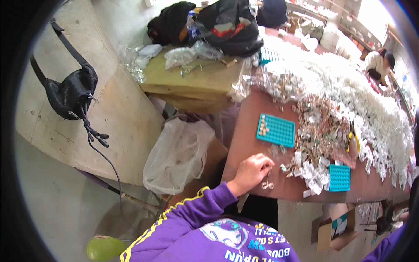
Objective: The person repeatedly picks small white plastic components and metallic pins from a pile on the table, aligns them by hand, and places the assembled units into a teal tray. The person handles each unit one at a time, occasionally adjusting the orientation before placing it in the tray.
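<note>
My left hand [254, 173] comes in from a purple sleeve and rests at the near edge of the reddish-brown table [244, 131]. Its thumb and fingers are pinched together; whatever they hold is too small to make out. Just below the fingertips are small shiny ring-like pieces [267, 185]. Beyond the hand lies a teal compartment tray [279, 130], with several small beige pieces in its left cells. A loose pile of small metallic and clear parts [315, 124] spreads beside that tray. Of my right arm only a purple sleeve [389, 245] shows at the lower right; the hand is out of sight.
White pieces [349, 91] are heaped along the table's far side. Yellow-handled pliers [352, 139] lie by a second teal tray [339, 178] and small white packets [310, 171]. A plastic bag [178, 155] hangs left; a person [376, 65] sits far right.
</note>
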`<state>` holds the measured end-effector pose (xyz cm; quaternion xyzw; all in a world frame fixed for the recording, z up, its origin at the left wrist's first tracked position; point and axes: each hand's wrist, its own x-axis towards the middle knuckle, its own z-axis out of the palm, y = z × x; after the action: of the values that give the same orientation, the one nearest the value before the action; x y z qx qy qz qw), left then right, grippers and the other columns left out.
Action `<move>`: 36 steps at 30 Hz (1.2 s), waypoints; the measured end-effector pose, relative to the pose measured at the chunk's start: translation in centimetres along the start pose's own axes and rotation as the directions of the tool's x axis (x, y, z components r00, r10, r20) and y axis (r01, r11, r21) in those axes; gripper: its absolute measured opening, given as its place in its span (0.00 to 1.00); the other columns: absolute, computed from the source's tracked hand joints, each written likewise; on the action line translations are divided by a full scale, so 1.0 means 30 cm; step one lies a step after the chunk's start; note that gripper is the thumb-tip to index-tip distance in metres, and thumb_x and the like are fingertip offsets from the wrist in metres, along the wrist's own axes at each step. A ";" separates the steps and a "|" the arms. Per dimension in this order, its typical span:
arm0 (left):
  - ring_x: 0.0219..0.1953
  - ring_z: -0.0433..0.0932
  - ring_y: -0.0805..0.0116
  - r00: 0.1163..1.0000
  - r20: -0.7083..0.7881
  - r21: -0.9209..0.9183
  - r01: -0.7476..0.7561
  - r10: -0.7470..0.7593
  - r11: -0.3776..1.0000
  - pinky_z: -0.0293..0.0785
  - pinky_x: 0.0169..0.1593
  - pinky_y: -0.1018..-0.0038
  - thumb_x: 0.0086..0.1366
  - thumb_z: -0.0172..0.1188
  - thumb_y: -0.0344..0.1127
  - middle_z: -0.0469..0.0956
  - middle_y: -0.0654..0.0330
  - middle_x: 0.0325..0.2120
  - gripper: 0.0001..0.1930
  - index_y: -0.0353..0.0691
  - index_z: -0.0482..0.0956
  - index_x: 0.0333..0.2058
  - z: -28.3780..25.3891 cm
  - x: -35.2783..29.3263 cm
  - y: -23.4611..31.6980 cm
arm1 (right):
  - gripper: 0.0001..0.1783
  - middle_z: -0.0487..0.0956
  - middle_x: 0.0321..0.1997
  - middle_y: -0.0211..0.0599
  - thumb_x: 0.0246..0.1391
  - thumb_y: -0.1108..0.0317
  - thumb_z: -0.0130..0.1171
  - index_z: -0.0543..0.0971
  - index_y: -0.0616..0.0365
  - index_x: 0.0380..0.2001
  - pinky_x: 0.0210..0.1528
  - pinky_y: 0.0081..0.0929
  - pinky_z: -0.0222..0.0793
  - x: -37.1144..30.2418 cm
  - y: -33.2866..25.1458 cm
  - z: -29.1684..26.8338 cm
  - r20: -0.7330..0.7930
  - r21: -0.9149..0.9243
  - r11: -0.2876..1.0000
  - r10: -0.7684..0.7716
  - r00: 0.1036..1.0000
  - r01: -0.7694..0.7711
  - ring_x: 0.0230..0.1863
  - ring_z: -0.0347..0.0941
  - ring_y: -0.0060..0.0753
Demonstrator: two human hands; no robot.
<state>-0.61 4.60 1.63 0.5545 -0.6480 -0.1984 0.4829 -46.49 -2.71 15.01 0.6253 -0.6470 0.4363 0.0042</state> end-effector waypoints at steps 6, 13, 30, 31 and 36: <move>0.30 0.79 0.66 0.999 0.022 -0.089 0.037 -0.035 0.995 0.76 0.34 0.73 0.56 0.62 0.24 0.77 0.57 0.29 0.09 0.38 0.81 0.37 0.001 0.007 -0.011 | 0.17 0.77 0.48 0.42 0.61 0.70 0.49 0.73 0.62 0.52 0.54 0.31 0.65 0.047 -0.164 -0.035 -0.247 0.093 0.979 -0.154 0.957 0.182 0.50 0.72 0.36; 0.36 0.75 0.76 0.976 -0.058 -0.381 0.173 -0.210 0.908 0.73 0.40 0.80 0.58 0.59 0.19 0.74 0.64 0.34 0.09 0.35 0.82 0.38 0.019 0.006 -0.029 | 0.16 0.77 0.49 0.42 0.61 0.70 0.49 0.74 0.62 0.51 0.54 0.31 0.65 -0.342 -0.587 0.356 0.326 0.689 0.724 -0.314 0.892 0.003 0.51 0.72 0.35; 0.38 0.78 0.74 0.942 0.047 -0.761 0.249 -0.332 0.599 0.74 0.46 0.79 0.63 0.58 0.23 0.81 0.60 0.35 0.06 0.33 0.79 0.39 -0.028 -0.023 0.074 | 0.07 0.78 0.27 0.26 0.60 0.69 0.56 0.78 0.63 0.36 0.31 0.12 0.67 -0.561 -0.665 0.571 0.791 0.573 0.506 -0.135 0.597 -0.645 0.28 0.72 0.12; 0.38 0.78 0.74 0.938 0.053 -0.770 0.257 -0.342 0.585 0.74 0.46 0.79 0.63 0.58 0.23 0.81 0.60 0.35 0.06 0.33 0.79 0.39 -0.026 -0.023 0.076 | 0.07 0.78 0.27 0.26 0.60 0.69 0.56 0.78 0.63 0.36 0.32 0.12 0.67 -0.560 -0.663 0.569 0.784 0.577 0.517 -0.135 0.606 -0.632 0.28 0.72 0.12; 0.39 0.78 0.75 0.922 0.084 -0.785 0.294 -0.377 0.545 0.73 0.47 0.79 0.63 0.58 0.25 0.81 0.60 0.34 0.07 0.34 0.80 0.40 -0.018 -0.011 0.076 | 0.07 0.79 0.30 0.28 0.59 0.72 0.57 0.78 0.63 0.38 0.34 0.13 0.68 -0.549 -0.667 0.586 0.739 0.601 0.565 -0.123 0.663 -0.565 0.31 0.73 0.13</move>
<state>-1.38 5.74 3.55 0.4087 -0.3531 -0.5235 0.6589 -17.13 3.79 6.24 0.5780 -0.4093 0.3941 -0.5857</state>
